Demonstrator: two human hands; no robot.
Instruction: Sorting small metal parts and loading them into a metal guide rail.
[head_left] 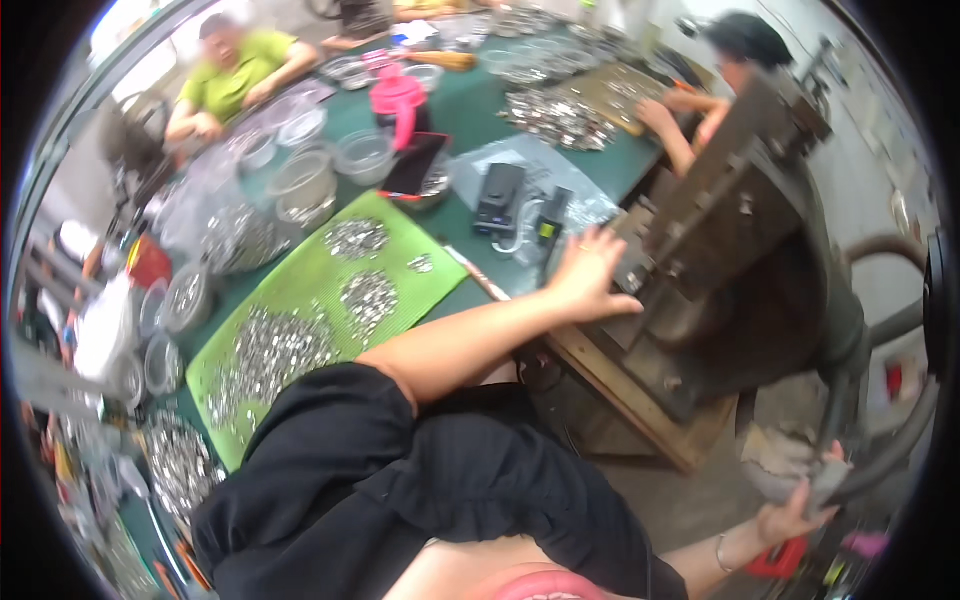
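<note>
My left hand point(590, 275) reaches across to the dark metal hand press point(720, 240). Its fingers are spread, with the tips beside the press's lower tooling; nothing shows in its grasp. Low on the right, my right hand point(795, 515) is closed round a cloth-wrapped handle point(785, 465) on the press's curved bar point(885, 465). Part of that grip is hidden behind the wrapping. Left of the press, a black box-shaped device point(500, 195) with a white cable lies on a clear plastic sheet point(560, 160).
A green mat point(420, 265) bears piles of small shiny metal parts. Around it stand clear plastic tubs point(300, 185), a pink-lidded cup point(398, 95) and a red-edged phone point(418, 165). A person in green point(235, 80) sits across the table; another in a dark cap point(750, 40) works behind the press.
</note>
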